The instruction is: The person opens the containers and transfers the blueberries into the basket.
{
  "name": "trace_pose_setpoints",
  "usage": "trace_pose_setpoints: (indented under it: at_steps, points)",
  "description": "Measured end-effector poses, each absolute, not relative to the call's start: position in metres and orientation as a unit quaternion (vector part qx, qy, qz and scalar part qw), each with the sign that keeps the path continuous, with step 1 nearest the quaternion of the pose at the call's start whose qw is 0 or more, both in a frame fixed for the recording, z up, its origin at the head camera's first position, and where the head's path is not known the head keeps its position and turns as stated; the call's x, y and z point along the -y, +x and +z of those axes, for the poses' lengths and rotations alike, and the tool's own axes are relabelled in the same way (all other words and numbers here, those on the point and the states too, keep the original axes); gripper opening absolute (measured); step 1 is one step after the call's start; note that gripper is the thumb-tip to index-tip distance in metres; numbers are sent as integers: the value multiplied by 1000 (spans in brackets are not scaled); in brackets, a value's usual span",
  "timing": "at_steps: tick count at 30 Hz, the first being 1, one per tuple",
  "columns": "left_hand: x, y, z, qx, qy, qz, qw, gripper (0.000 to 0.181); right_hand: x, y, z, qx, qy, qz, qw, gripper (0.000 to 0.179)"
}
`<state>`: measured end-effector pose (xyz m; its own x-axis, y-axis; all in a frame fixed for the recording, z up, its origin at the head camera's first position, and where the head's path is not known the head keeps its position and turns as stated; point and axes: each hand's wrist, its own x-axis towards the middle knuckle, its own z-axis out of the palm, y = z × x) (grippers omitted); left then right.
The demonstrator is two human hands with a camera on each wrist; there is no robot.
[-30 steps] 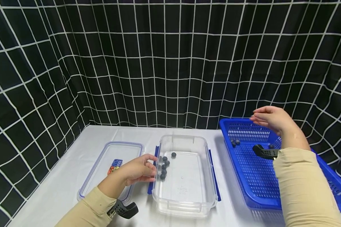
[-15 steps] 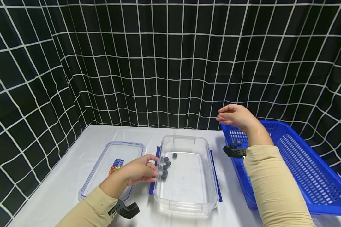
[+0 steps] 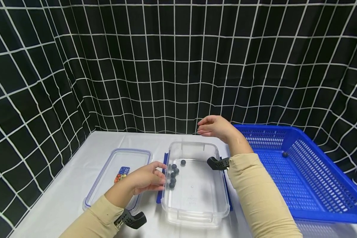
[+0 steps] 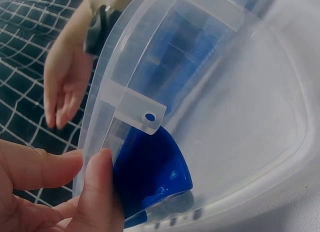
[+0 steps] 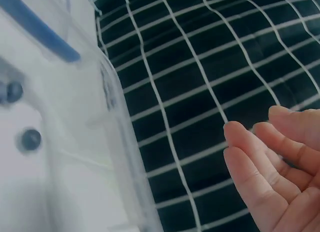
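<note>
My left hand (image 3: 148, 178) grips the left wall of a clear plastic food container (image 3: 196, 213). Its thumb (image 4: 99, 179) lies along the outside in the left wrist view, with the other fingers reaching over the rim. Several blueberries (image 3: 173, 175) lie inside along that left wall, and one sits a little apart (image 3: 182, 162). Over the container's far right corner hovers my right hand (image 3: 215, 127), its fingers loosely bent. Thumb and fingertips stand apart in the right wrist view, where no berry shows between them.
A blue perforated basket (image 3: 303, 185) stands on the right with a berry (image 3: 285, 154) in it; my right forearm hides its left part. The container's clear lid (image 3: 107, 172) lies at left. A black gridded curtain (image 3: 178, 66) rises behind the white table (image 3: 62, 185).
My right hand has swung left from above the blue basket to the container's far right corner. My left hand has kept its hold on the container's side.
</note>
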<state>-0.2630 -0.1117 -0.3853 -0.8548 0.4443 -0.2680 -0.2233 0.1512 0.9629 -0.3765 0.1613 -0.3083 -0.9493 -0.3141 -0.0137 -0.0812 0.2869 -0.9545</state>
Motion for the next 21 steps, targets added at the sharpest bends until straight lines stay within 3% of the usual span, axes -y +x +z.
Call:
trace_pose_setpoints:
  at_steps: [7, 21]
  points:
    - [113, -264, -386, -712, 79, 647, 259, 52, -130, -375, -320, -782, -143, -593, 124, 25]
    - [114, -266, -389, -708, 83, 650, 261, 52, -100, -375, -363, -814, -94, -544, 179, 23]
